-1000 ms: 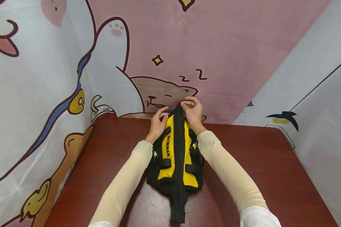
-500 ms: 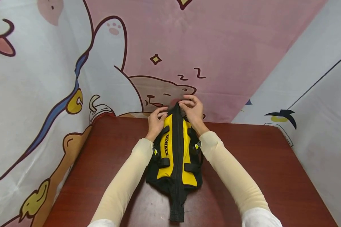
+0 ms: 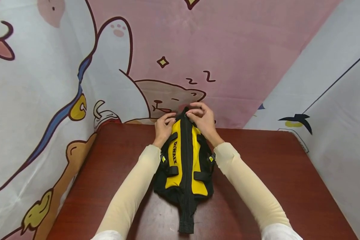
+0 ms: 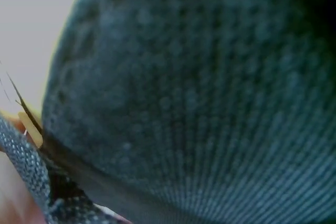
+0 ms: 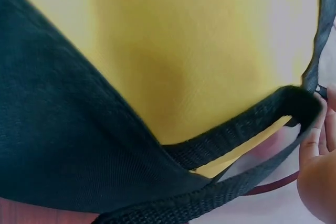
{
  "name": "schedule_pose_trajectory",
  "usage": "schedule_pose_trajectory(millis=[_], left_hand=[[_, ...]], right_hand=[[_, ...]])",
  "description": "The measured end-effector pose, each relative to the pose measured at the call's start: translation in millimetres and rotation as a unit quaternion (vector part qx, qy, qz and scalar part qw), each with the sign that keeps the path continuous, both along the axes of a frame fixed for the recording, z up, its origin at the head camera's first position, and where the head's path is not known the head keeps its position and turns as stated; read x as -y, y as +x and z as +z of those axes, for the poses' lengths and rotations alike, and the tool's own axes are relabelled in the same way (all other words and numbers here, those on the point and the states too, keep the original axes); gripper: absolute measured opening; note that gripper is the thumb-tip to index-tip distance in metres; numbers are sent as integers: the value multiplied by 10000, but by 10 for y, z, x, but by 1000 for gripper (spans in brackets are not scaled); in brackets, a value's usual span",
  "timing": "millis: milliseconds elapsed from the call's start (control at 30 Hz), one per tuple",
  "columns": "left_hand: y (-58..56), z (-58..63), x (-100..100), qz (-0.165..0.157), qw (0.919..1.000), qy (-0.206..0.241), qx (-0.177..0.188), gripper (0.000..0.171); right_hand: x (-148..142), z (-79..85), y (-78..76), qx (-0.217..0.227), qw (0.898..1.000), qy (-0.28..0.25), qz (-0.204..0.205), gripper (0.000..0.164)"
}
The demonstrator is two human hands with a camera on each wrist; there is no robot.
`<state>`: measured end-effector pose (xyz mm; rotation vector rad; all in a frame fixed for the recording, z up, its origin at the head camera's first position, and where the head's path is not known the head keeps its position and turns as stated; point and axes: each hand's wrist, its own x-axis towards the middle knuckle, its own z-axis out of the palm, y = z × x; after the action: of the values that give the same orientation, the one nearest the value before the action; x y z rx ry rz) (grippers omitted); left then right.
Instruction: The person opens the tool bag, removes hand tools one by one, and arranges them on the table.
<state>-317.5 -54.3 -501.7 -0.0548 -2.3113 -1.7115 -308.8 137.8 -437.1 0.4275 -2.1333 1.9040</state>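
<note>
A black and yellow tool bag point(image 3: 187, 160) with DeWALT lettering lies lengthwise on the table, its black zipper point(image 3: 187, 166) running along the top. At the bag's far end my right hand point(image 3: 204, 120) pinches the zipper pull; in the right wrist view a small dark tab point(image 5: 321, 92) shows at its fingertips. My left hand point(image 3: 164, 128) holds the bag's far left edge between thumb and fingers. Black fabric point(image 4: 184, 103) fills most of the left wrist view, and a black strap point(image 5: 236, 135) crosses the yellow panel in the right wrist view.
A dark red table point(image 3: 258, 173) carries the bag. Close behind the table's far edge hangs a printed cloth point(image 3: 228, 50) with cartoon animals. A black tail of fabric point(image 3: 186, 223) extends from the bag's near end. Webbing handles lie along both sides.
My right fingertips have come slightly nearer along the zipper, leaving the bag's far tip showing beyond them. The right wrist has shifted outward. The left hand keeps its hold.
</note>
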Motion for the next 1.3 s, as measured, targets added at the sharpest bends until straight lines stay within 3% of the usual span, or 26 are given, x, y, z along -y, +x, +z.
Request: schedule_pose_trajectory(millis=[200,467,1033,1300], left_hand=[[2,-9,22,14,9999,55,84,28],[6,35,12,-93,9996,230,103,28],[15,71,44,-125,9998,157,47,29],[11,59,66,-144,9998,125,81,32]], right_hand=[[8,39,214,-100,9992,315,223,38],[-65,97,564,177,9975,642,250,37],[-134,102,1305,812,9941,326,646,39],[-154,85,1560,1028,9907,188,876,40]])
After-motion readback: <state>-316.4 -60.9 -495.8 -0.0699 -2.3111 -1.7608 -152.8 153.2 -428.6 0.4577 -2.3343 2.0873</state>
